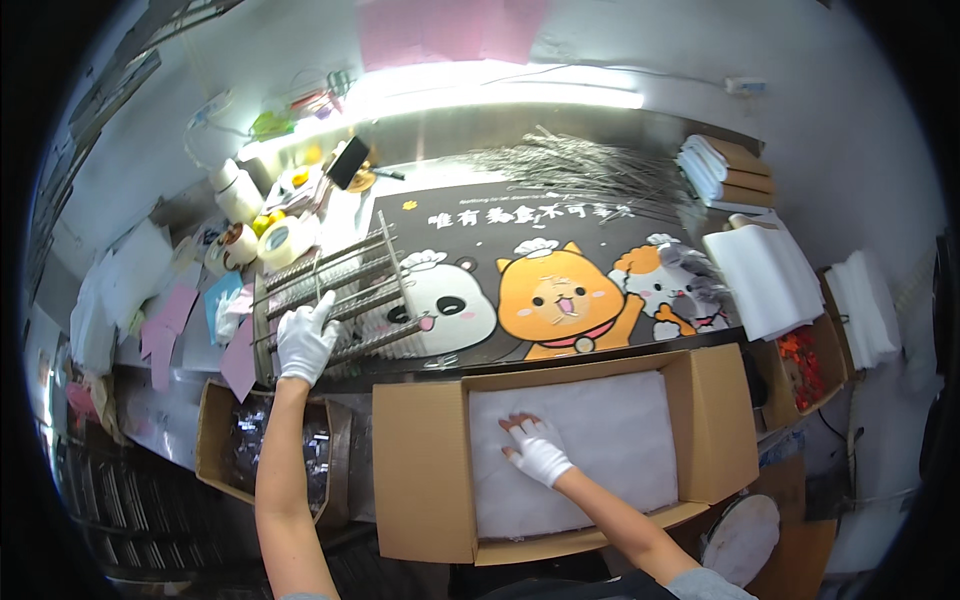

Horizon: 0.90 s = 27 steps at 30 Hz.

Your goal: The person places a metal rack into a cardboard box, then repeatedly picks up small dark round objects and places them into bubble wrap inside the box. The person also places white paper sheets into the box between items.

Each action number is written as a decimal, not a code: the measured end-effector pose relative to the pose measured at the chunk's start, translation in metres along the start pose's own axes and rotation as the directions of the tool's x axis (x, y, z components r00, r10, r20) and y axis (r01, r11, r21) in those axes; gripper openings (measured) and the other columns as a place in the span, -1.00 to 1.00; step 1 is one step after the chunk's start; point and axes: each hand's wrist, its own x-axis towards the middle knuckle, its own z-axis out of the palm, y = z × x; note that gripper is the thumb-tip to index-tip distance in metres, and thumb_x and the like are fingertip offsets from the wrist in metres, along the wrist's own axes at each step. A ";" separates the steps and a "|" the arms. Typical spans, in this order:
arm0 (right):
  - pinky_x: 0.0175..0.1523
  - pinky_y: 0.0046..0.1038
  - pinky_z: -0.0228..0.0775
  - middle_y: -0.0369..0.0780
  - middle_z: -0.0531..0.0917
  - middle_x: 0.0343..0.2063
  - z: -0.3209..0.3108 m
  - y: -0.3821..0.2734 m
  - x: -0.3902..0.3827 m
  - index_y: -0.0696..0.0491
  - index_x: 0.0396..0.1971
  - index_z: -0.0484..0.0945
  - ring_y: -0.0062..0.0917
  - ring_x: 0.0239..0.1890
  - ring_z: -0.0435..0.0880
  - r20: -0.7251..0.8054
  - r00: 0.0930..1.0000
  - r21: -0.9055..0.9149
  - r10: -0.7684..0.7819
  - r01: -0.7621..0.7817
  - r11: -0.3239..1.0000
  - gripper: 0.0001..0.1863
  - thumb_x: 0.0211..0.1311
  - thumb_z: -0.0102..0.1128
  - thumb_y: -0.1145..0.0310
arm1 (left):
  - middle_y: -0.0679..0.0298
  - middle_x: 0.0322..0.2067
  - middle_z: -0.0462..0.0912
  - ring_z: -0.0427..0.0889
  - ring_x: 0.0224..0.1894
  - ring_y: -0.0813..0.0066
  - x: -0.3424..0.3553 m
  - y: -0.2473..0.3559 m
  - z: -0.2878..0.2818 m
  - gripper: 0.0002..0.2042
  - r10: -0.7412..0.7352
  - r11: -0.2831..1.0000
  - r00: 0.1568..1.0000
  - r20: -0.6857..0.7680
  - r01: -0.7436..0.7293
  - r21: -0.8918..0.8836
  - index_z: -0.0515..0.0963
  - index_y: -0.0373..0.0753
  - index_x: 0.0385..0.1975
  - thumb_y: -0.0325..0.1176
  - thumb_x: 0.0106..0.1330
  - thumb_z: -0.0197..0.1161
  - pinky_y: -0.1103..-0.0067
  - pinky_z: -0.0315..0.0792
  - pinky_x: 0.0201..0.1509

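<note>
Left hand [305, 343], white-gloved, was at 9 o'clock of the view, fingers on the bars of a metal rack [370, 303]; couldn't tell whether it gripped them or just rested there. Right hand [538, 452], gloved with bare fingertips, was between 5 and 6 o'clock, loose and spread, palm down, holding nothing, touching a white layer [610, 430] inside an open carton [420, 470]. Carton sat at 5 o'clock, flaps folded out to its 3 and 9 o'clock sides.

Rack lay over the 9 o'clock end of a dark mat [600, 245] with cartoon animals, partly covering the panda. Bundle of thin grey rods [590, 175] at 1 o'clock, on the mat's far edge. Brown-and-white stack [730, 172] at 2 o'clock; white sheets [765, 285] at 3 o'clock, with red pieces [800, 365] in a box just beyond.

At 8 o'clock, a smaller carton [215, 435] held clear, shiny packets [285, 440], contents too blurred to tell. Pink papers [170, 325] at 9 o'clock; tape roll [287, 243] and white bottle [235, 190] around 10. Lit tube lamp [510, 95] at 12.
</note>
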 end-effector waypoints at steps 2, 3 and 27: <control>0.14 -0.25 0.49 -0.07 0.68 0.01 -0.031 0.018 -0.029 -0.04 0.16 0.55 -0.20 0.05 0.66 0.344 0.919 0.196 0.191 -0.269 0.943 -0.54 0.31 0.22 0.13 | 0.21 -0.46 0.59 0.63 -0.32 0.14 0.014 -0.002 0.013 -0.77 -0.038 0.999 0.995 -0.088 0.038 -0.001 0.69 0.09 -0.15 -0.25 0.19 0.35 0.24 0.50 -0.20; 0.11 -0.23 0.51 -0.06 0.70 -0.04 -0.049 0.027 -0.046 -0.05 0.13 0.58 -0.16 0.00 0.68 0.409 0.894 0.241 0.182 -0.298 0.924 -0.58 0.35 0.18 0.10 | 0.23 -0.47 0.64 0.67 -0.33 0.16 0.024 0.001 0.016 -0.88 -0.111 0.977 0.992 -0.066 0.097 -0.191 0.72 0.03 -0.32 -0.32 0.16 0.32 0.28 0.52 -0.19; -0.47 -0.53 0.42 -0.37 0.45 -0.65 -0.271 0.380 0.043 -0.04 -0.49 0.45 -0.63 -0.66 0.45 -0.217 0.376 0.974 0.901 0.139 0.176 -0.68 0.47 0.04 0.12 | 0.28 -0.56 0.57 0.62 -0.44 0.24 0.118 0.376 0.043 -0.89 0.171 0.918 0.965 -0.198 -0.229 -0.324 0.74 0.07 -0.46 -0.39 0.09 0.33 0.34 0.48 -0.33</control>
